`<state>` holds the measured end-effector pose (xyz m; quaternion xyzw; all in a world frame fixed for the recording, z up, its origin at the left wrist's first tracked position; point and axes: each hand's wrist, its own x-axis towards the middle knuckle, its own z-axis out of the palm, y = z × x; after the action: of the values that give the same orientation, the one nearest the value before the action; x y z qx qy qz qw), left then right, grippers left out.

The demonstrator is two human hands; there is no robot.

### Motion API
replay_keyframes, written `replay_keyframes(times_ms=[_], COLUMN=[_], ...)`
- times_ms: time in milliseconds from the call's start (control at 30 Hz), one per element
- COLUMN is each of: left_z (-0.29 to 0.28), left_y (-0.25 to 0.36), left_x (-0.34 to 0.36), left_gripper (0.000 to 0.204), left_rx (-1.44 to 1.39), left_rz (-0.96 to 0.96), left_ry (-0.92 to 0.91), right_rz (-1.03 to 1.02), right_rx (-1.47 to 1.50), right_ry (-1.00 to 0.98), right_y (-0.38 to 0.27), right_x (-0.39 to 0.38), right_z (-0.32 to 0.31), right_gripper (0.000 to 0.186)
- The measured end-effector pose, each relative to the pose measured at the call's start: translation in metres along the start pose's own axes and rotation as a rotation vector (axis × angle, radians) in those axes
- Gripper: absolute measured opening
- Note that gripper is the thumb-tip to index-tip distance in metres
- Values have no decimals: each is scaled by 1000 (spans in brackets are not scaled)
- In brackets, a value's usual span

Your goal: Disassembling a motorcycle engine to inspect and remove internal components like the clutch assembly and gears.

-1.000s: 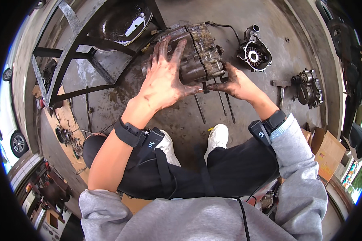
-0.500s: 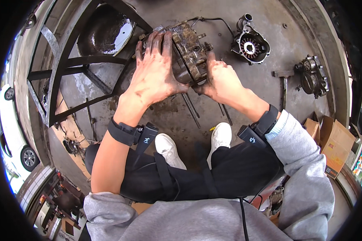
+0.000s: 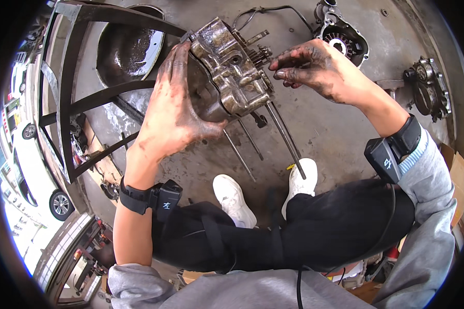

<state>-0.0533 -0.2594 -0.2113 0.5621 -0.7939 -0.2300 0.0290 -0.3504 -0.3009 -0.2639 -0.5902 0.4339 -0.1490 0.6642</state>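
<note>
A greasy metal engine crankcase (image 3: 232, 72) is in front of me, with long studs (image 3: 283, 129) pointing toward my shoes and a toothed shaft end (image 3: 263, 54) on its right side. My left hand (image 3: 172, 110) grips the crankcase from the left, its fingers along the far-left edge and its thumb by the near lower corner. To the right, apart from the case, is my right hand (image 3: 319, 69). Its blackened fingers are loosely bent, with a gap to the thumb and nothing visible between them. Part of the crankcase's left side is hidden by my left hand.
A black metal frame (image 3: 67, 103) stands at the left, beside an oily round basin (image 3: 131, 51). An engine cover with a ring of coils (image 3: 340, 44) lies at the far right, a second cover (image 3: 430, 90) beyond it. A hammer (image 3: 392, 85) is partly hidden by my right arm.
My right hand has come off the crankcase and moved right. The crankcase has turned and tilted, showing more of its studs, with my left hand still on it. My view has shifted.
</note>
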Motion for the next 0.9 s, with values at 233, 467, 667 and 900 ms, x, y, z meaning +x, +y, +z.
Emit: replay_keyframes(times_ms=[233, 467, 667, 900], left_z=[0, 0, 1, 3], left_y=[1, 8, 14, 15], left_x=[1, 7, 9, 10], left_gripper=[135, 138, 139, 141], left_rx=[36, -14, 39, 41], left_rz=[-35, -52, -37, -50], left_ry=[-64, -79, -87, -84], right_rz=[-284, -683, -693, -583], right_rx=[19, -328, -373, -151], right_ry=[97, 284, 180, 139], right_y=[28, 37, 39, 53], right_x=[8, 14, 16, 23], right_z=[19, 16, 4, 14], right_gripper=[30, 32, 39, 38])
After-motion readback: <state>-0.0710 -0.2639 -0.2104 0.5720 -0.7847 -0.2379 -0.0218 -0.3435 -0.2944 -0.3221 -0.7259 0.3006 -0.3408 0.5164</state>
